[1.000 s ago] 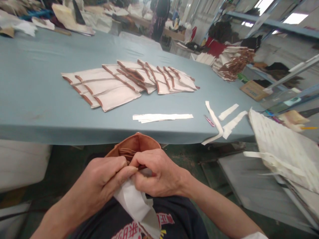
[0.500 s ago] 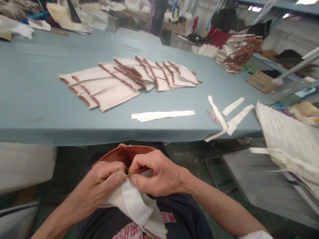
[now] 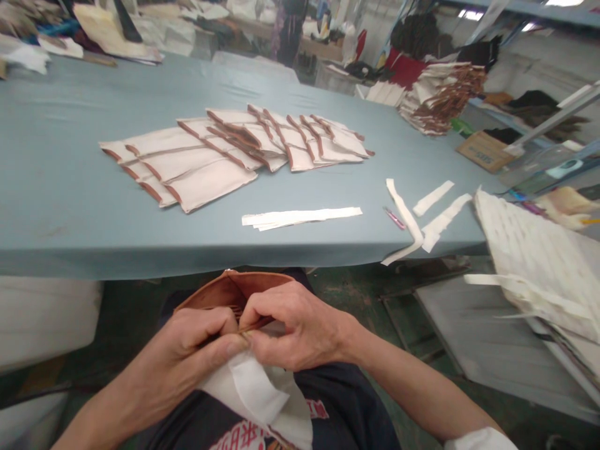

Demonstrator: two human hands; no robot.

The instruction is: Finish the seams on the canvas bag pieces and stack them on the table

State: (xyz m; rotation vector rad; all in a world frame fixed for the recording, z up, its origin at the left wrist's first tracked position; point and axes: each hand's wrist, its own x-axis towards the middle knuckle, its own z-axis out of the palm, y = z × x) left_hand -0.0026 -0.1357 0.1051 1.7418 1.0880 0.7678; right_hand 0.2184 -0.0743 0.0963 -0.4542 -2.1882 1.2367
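Over my lap, a piece of brown and white fabric (image 3: 213,292) is gathered between both hands. My left hand (image 3: 199,340) pinches its edge from the left, thumb stretched toward the other hand. Close against it, my right hand (image 3: 293,328) pinches the same edge between thumb and fingertips. The fingertips of both hands nearly meet, and the bit of edge between them is mostly hidden. Below the thumbs hangs a white strip (image 3: 257,387) over the pale side of the fabric. The brown side spreads beyond the knuckles, toward the table.
On the blue-covered table (image 3: 70,212) lie overlapping white pieces with brown edges (image 3: 210,181), white strips (image 3: 302,217) and a small pink tool (image 3: 395,218). A tall stack (image 3: 438,97) and a cardboard box (image 3: 485,152) stand back right. White material (image 3: 529,250) slopes down at right.
My left thumb has slid right along the edge, closer to my right fingertips. My right hand keeps its pinch almost in place. The view has shifted slightly.
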